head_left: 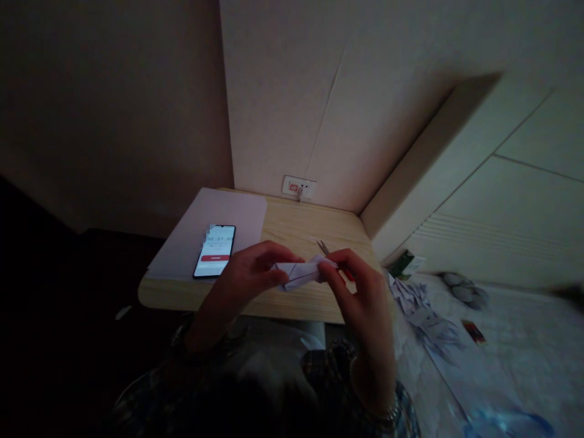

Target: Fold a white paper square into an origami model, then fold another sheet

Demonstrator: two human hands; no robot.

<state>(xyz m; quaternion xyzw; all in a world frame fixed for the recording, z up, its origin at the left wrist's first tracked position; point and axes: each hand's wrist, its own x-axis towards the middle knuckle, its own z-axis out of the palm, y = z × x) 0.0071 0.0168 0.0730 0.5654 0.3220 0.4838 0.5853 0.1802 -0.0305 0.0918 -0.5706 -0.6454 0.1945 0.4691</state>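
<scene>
A folded piece of white paper is held up between my two hands, above the front part of a small wooden table. My left hand pinches its left end between thumb and fingers. At the other end, my right hand grips the paper in the same way. Behind the right hand, a pair of scissors lies on the table, its red handle partly hidden by my fingers. To the left of my left hand, a lit phone showing a timer rests on a pale sheet.
A wall socket with a plug in it sits just behind the table. On the bed to the right lie a heap of folded papers, a grey bundle, a small dark packet and a green box.
</scene>
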